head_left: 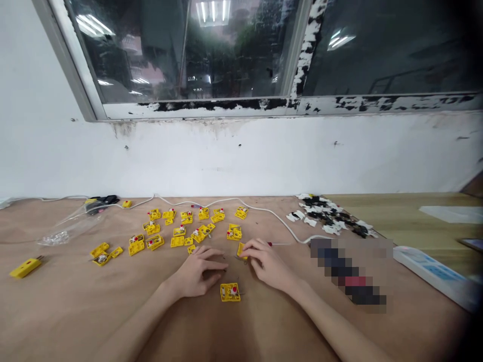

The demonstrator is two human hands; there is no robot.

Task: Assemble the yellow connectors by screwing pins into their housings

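Note:
My left hand (199, 271) hovers low over the table, fingers stretched and thumb apart. I make out nothing held in it. The fingertips of my right hand (268, 264) are closed on the edge of a small yellow plastic casing piece (241, 249), partly hidden by the fingers. Between my wrists lies an open yellow casing (229, 292) with a red button, white part and thin metal pieces inside. Beyond my hands, several similar yellow casings (181, 231) with red buttons lie scattered. A screwdriver (279, 244) lies just past my right hand.
A yellow plug-like device (25, 268) and a clear plastic bag (71, 229) lie left. A white cable (264, 208) crosses the back. Black and white pieces (326, 213) are piled back right. A white power strip (433, 274) lies right, beside a pixelated patch. A wall stands behind.

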